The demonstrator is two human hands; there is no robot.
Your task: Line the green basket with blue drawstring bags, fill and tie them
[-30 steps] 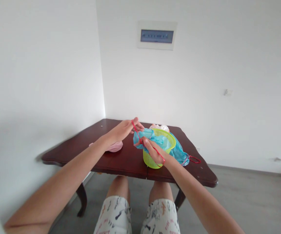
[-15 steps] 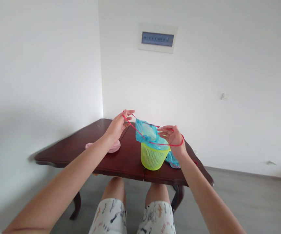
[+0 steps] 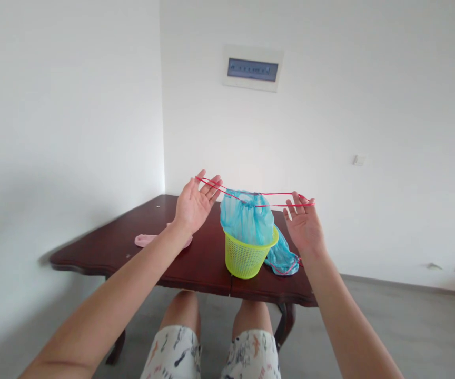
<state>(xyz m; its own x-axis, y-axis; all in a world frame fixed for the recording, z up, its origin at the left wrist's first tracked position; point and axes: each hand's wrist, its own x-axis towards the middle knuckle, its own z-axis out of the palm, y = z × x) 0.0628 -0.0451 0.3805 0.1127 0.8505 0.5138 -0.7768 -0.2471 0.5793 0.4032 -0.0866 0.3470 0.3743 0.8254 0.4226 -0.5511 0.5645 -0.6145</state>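
Observation:
A light-blue plastic drawstring bag (image 3: 247,218) rises out of a yellow-green mesh basket (image 3: 247,258), its mouth gathered at the top. Its red drawstring (image 3: 278,206) is pulled taut to both sides. My left hand (image 3: 196,202), palm up with fingers spread, has the left loop hooked over its fingers. On the right, my right hand (image 3: 303,223) holds the other loop across its raised fingers, palm toward me. Both hands are above the table, one at each side of the bag.
The dark wooden table (image 3: 204,268) carries another blue bag (image 3: 283,258) with red string, right of the basket. A pink cloth-like item (image 3: 145,240) lies partly behind my left forearm. White walls stand behind and to the left.
My hands have moved apart and the red string has tightened. The bag's mouth has drawn together and stands higher above the basket. My palms have turned more toward me.

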